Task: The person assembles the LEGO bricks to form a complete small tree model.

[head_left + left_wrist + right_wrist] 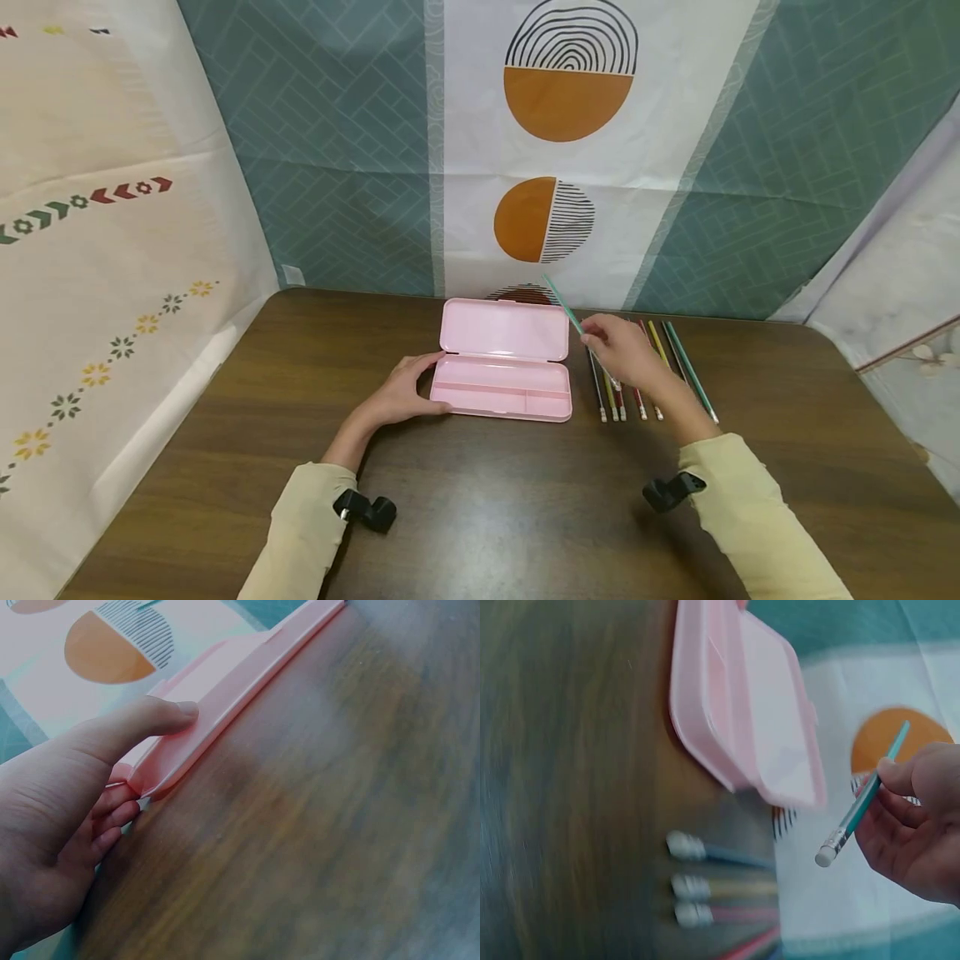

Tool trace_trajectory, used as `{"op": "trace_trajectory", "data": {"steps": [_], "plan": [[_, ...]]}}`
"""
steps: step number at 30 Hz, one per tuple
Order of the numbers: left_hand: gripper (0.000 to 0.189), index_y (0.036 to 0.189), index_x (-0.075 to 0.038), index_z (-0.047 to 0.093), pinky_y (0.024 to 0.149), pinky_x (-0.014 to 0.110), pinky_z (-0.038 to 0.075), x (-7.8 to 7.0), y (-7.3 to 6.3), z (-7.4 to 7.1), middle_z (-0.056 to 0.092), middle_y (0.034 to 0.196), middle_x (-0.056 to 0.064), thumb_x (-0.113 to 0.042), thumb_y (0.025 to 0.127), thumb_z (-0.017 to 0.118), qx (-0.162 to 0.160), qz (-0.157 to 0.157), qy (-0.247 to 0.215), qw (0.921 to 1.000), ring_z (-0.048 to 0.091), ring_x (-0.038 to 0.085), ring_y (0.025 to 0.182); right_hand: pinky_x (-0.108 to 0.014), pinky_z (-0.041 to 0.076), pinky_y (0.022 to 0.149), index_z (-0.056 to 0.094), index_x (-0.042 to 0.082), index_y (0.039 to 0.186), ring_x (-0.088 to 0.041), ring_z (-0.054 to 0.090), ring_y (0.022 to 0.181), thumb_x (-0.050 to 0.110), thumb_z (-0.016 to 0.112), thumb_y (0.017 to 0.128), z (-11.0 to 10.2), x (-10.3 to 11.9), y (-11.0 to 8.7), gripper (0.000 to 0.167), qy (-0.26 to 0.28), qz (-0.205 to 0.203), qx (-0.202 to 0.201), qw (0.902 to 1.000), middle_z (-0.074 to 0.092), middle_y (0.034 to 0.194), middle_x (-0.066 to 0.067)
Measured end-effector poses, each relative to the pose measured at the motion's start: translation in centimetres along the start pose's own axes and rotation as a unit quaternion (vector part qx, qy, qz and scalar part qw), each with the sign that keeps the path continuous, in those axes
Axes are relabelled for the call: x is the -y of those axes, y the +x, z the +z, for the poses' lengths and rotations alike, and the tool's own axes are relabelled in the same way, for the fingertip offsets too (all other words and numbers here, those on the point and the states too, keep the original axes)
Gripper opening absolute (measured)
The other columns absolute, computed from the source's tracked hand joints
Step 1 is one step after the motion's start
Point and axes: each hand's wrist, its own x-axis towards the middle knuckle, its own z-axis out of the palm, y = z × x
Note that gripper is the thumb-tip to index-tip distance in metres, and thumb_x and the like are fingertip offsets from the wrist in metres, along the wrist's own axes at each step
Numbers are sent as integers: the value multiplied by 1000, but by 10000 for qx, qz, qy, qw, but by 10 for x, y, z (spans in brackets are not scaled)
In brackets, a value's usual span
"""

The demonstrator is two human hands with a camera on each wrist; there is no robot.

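A pink pencil case [472, 403] lies open on the table, its lid [504, 330] tilted back and its compartments bare. My left hand [401, 393] grips the case's left end. In the left wrist view the thumb presses on the front wall of the case [196, 739], and the other fingers curl below the corner. To the right of the case, my right hand [618, 348] pinches a green pencil [561, 298] above the table. The right wrist view shows this pencil [864, 801] between thumb and fingers, its white eraser end toward the camera.
Several pencils lie in a row right of the case, among them a yellow pencil [657, 339] and another green pencil [690, 367], partly hidden by my right hand. The brown wooden table [495, 500] meets a patterned cloth backdrop [352, 167] at its far edge.
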Motion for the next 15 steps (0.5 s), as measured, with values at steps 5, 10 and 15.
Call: {"op": "trace_trajectory", "data": {"steps": [5,10,15], "plan": [[95,159,3,42,113,65,36,1,0,0,48,154,27,-27,81,87,-3,12,23,10000,38,43,139,-60,52,86,64,-16,124,-44,66,99,5,59,108,-28,-23,-14,27,-165,349,-82,9992,70,111,-30],[95,160,3,41,113,66,35,1,-1,-1,48,155,28,-26,81,87,-10,31,3,10000,37,44,140,-63,50,86,61,-18,128,-51,63,105,9,55,110,-51,-58,-29,33,-378,748,-76,9964,67,117,-36],[95,160,3,41,113,66,35,0,-1,-1,47,155,28,-26,82,87,-6,23,14,10000,37,44,140,-67,49,89,62,-20,123,-57,62,107,8,57,108,-68,-95,-41,32,-669,924,-227,9932,65,118,-40]]}}
